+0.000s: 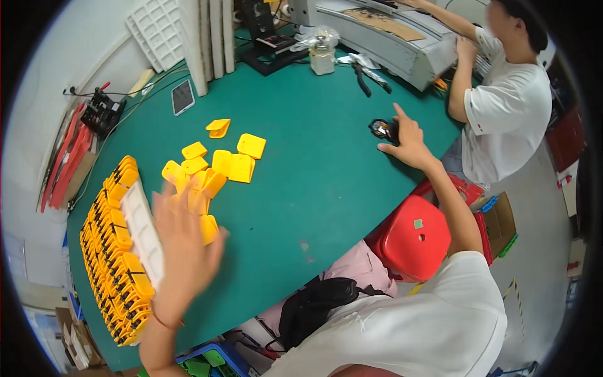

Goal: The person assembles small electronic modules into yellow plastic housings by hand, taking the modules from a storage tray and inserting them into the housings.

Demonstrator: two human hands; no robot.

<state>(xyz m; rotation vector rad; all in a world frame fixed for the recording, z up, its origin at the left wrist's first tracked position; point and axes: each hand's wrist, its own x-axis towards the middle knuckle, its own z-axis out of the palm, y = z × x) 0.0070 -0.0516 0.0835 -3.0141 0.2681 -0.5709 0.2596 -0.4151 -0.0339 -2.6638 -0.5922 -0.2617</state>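
A matte green worktable (295, 213) fills the room's middle, with a white-edged, dark-screened phone (183, 98) at 10 o'clock and a glossy red plastic stool (402, 235) beyond its edge at 4. Flat, bright-yellow plastic pieces (241, 168) lie scattered at 9 o'clock; at 8, dense rows of yellow-and-black plastic parts (113, 251) line a white compartmented tray (142, 220). The left hand (185, 251) (slightly blurred) is over the scatter's near end, fingers spread, grasping nothing visible. At 2 o'clock, the right hand (411, 141) spreads thumb and forefinger around a small, shiny black object (380, 129); whether it grips, I cannot tell.
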